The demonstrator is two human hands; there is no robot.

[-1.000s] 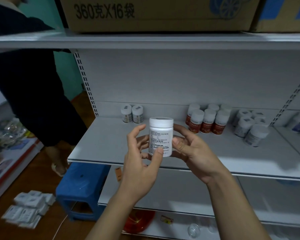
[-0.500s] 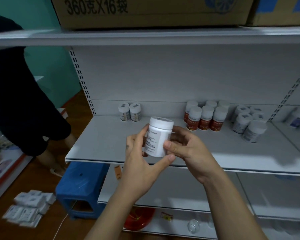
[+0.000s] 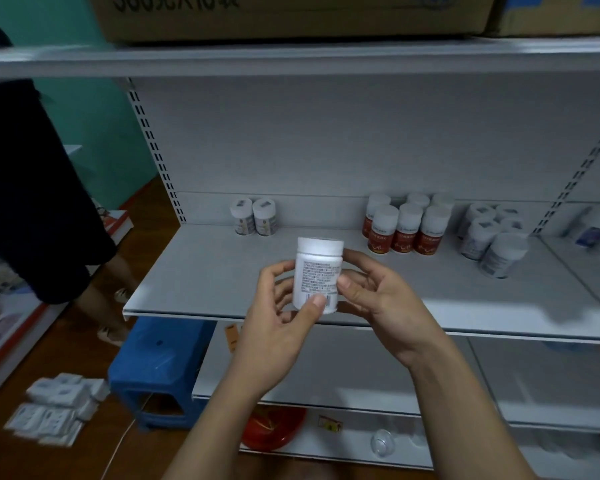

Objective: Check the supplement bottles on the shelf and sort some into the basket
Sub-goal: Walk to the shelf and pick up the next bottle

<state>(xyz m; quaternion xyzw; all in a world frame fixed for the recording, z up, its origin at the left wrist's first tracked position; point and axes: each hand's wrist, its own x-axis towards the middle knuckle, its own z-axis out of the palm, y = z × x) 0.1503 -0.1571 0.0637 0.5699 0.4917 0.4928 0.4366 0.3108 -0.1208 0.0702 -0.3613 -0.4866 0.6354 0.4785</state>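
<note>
A grey metal shelf (image 3: 201,271) runs across the middle of the frame, under an upper board that carries a cardboard box (image 3: 291,15) at the top edge. Both my forearms rise from the bottom of the frame and meet at centre, in front of the shelf's lip, where I hold the white bottle (image 3: 317,268) upright with its printed label facing me. My left hand (image 3: 274,334) cups it from the left: the thumb presses the lower front of the label and the curled fingers wrap behind. My right hand (image 3: 381,303) holds the right side, thumb pinching the edge of the label, fingers bent round the back. On the shelf behind, two small bottles (image 3: 255,216) stand against the back panel left of centre, red-labelled bottles (image 3: 406,230) cluster right of centre, and white bottles (image 3: 492,240) stand further right. Lower left, a blue stool (image 3: 160,372) stands on the brown floor beside scattered white packets (image 3: 56,407). Another person (image 3: 25,188) in dark clothes fills the left edge, before a green wall. Something red (image 3: 274,427) lies on the bottom shelf, below my hands.
</note>
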